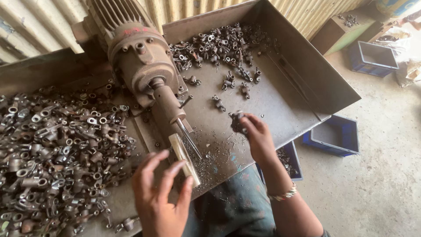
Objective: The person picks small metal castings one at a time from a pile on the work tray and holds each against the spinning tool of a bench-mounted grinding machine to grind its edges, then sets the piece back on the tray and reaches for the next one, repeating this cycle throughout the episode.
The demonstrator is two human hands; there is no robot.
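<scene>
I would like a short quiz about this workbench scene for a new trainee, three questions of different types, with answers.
1. True or false: the right hand rests on a small dark metal part on the metal tray.
2. Multiple choice: the big pile of metal fittings lies A) left of the motor, B) in a blue crate, C) on the concrete floor.
3. Fill in: the left hand is at the lower end of a pale flat ____ beside the spindle bit.

Key
1. True.
2. A.
3. Bar; the pale flat bar lies alongside the bit, fingers loosely spread by it.
</scene>
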